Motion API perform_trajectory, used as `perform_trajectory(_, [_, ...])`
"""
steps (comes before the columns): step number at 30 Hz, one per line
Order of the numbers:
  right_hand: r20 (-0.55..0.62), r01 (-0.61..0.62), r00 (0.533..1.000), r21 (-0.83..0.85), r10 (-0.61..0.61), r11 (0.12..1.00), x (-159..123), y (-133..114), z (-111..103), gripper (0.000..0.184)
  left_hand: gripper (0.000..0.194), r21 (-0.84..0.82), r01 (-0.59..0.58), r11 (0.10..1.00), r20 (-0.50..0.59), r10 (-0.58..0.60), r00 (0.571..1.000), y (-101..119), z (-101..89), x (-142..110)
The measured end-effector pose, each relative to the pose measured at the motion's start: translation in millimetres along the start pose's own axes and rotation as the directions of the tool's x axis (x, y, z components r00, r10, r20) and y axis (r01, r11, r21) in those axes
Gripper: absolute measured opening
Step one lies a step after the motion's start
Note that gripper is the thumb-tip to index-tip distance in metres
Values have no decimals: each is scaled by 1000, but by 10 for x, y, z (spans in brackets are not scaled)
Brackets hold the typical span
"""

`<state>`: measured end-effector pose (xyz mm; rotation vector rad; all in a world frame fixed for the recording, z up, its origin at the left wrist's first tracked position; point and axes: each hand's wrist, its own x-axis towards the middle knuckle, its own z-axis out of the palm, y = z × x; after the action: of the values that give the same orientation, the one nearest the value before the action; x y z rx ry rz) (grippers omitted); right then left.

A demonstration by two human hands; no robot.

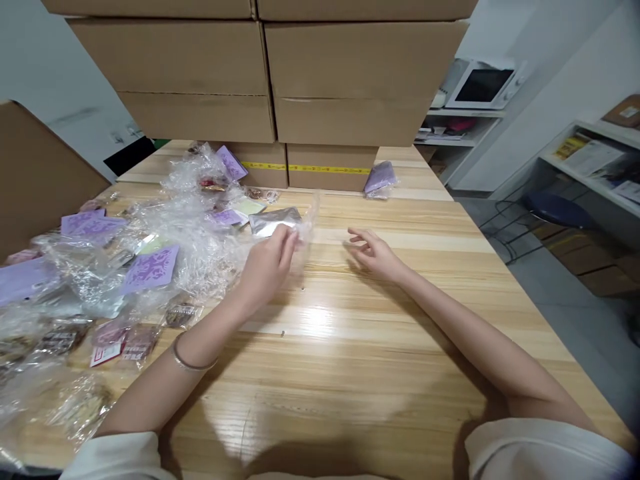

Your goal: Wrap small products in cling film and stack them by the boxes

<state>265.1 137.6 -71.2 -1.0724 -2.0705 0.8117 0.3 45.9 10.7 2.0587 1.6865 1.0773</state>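
My left hand (270,260) is closed in a pinch over the middle of the table, holding a clear plastic bag (311,223) that looks smeared by motion. Just behind those fingers is a flat silver packet (275,219); I cannot tell whether it is inside the bag or lying beyond it. Off to the right, my right hand (375,255) hovers above the wood with fingers apart and nothing in them. Left of my left hand spreads a heap of crinkled clear plastic bags (200,247), with purple patterned cards (150,268) among them.
Large cardboard boxes (345,73) are stacked across the back of the wooden table (380,373). A purple packet (381,177) lies at the back right. Small wrapped packets (137,343) lie at the front left. Beyond the table's right edge are a stool (555,208) and shelves.
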Motion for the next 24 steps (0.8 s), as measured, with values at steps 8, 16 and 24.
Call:
perform_trajectory(8, [366,-176,928,602,-72,779,-211,-798,128,77,28,-736,305,605,252,-174,952,564,-179,-45])
perform_trajectory(16, [-205,-212,941,256,267,943,-524,-1154,-153,54,17,-708,206,676,-139,-419,897,263,-27,-12])
perform_trajectory(24, [12,-261,962,350,274,900,-744,-1284,-243,60,65,-421,448,789,492,-217,843,429,461,-364])
